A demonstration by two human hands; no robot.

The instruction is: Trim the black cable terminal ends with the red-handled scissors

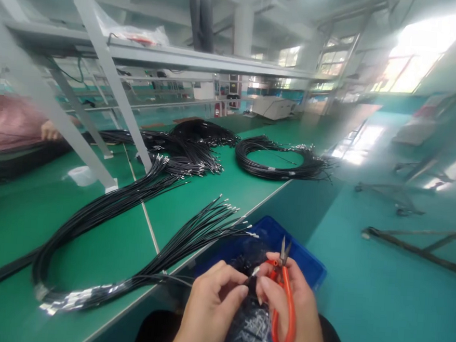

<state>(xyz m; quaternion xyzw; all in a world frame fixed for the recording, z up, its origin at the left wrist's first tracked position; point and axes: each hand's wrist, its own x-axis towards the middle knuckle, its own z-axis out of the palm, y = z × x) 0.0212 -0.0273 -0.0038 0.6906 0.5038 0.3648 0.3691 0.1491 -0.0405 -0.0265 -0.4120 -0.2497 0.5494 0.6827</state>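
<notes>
Between the pinched thumb and forefinger of the left hand (215,298), a black cable end (249,280) with a pale tip is held. In the right hand (299,296), red-handled scissors (288,291) are gripped, blades slightly parted and pointed to twelve o'clock; whether the cable end is touched by its fingertips cannot be told. Beneath both hands, a blue bin (317,268) is seen. Toward ten o'clock, a cable bundle (88,216) is looped on the green table (170,214); at twelve, a coil (248,162) is laid
</notes>
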